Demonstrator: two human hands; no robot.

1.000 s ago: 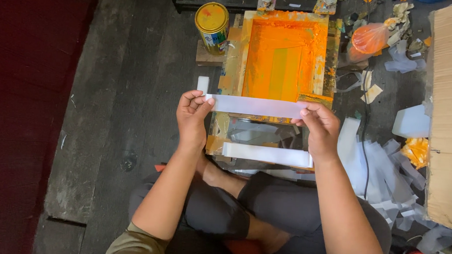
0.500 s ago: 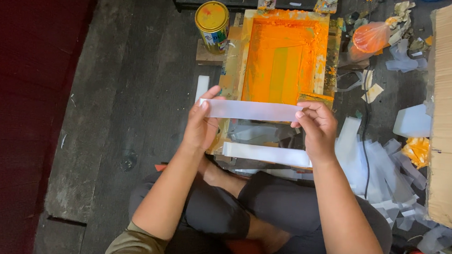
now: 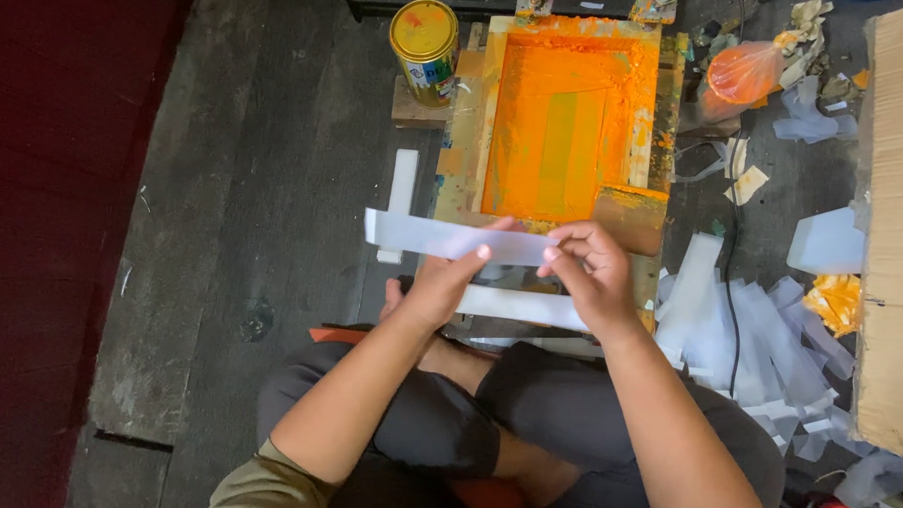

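Note:
I sit cross-legged on a dark wooden floor in front of a wooden printing frame (image 3: 466,134) whose screen (image 3: 561,118) is covered in orange ink. Both hands hold one long white plastic strip (image 3: 412,233) level above the frame's near edge. My left hand (image 3: 446,279) pinches it near the middle from below. My right hand (image 3: 591,269) grips its right end. The strip's left end sticks out free to the left. A second white strip (image 3: 520,306) lies on the frame under my hands.
A yellow paint can (image 3: 425,38) stands left of the frame. A pile of white strips (image 3: 759,335) lies to my right, with an orange plastic bag (image 3: 743,72) and a cardboard sheet (image 3: 898,220) beyond. A white bar (image 3: 402,187) lies on the floor.
The strip has slid to the left through my hands; my right hand moved left along it to its end, and my left hand shifted toward its middle.

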